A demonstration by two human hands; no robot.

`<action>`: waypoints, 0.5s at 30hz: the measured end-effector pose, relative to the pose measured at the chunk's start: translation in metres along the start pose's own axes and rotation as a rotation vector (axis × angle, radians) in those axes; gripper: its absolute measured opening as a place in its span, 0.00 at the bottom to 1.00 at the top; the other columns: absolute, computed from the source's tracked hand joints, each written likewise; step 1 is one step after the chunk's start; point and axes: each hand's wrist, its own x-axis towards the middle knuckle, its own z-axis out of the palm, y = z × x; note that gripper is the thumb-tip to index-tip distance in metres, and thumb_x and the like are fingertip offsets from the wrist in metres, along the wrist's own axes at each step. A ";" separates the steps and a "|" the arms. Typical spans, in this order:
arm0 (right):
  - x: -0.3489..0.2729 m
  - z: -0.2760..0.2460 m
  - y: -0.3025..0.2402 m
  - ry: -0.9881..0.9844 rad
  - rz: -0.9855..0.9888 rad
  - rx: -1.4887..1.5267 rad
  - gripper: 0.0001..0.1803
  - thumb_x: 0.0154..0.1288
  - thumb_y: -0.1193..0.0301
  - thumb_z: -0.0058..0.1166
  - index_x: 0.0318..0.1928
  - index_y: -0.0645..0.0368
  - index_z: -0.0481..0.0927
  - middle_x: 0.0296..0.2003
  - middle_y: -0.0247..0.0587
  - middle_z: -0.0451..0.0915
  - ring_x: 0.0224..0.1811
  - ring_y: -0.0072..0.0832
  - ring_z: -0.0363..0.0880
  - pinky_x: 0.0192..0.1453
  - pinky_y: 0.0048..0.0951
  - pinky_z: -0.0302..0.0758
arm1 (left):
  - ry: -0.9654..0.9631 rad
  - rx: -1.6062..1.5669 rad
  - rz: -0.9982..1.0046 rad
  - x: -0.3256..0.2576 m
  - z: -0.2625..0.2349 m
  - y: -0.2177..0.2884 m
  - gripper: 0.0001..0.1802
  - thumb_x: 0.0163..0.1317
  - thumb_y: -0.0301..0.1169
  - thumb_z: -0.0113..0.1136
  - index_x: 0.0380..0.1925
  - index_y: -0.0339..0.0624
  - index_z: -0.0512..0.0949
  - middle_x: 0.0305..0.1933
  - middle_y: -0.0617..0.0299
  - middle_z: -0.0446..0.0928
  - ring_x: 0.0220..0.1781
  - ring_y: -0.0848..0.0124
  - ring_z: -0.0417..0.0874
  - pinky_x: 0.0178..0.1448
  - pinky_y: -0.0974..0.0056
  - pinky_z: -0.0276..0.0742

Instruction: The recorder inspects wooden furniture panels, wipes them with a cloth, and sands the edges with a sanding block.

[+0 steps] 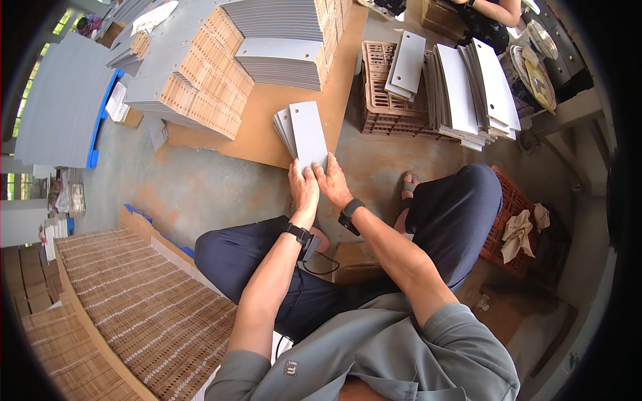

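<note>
A small fanned bundle of pale grey rectangular boards [309, 130], each with a round hole near its far end, is held out in front of me. My left hand [304, 186] closes on the near left edge of the bundle, thumb on top. From the right, my right hand [333, 182] grips the near corner, its thumb also pressed on the top board. The two thumbs nearly meet on the pale surface. Fingers under the boards are hidden. Beyond the bundle lies a flat brown sheet [267, 113], with tall stacks of similar boards [281, 67] standing on it.
A brown plastic crate [381, 107] to the right carries more boards, beside a leaning row of them [461, 87]. Another person's arm [501, 12] shows at the far right. A red-brown crate [501, 234] with cloths lies right of my knee; patterned brown panels [147, 301] lie left.
</note>
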 end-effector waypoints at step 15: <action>-0.012 -0.115 -0.021 -0.344 0.508 1.063 0.34 0.71 0.46 0.51 0.59 0.66 0.76 0.42 0.48 0.83 0.43 0.42 0.83 0.51 0.43 0.82 | -0.314 0.148 0.806 -0.077 0.028 0.084 0.32 0.61 0.25 0.59 0.67 0.36 0.65 0.69 0.49 0.66 0.68 0.46 0.68 0.70 0.46 0.68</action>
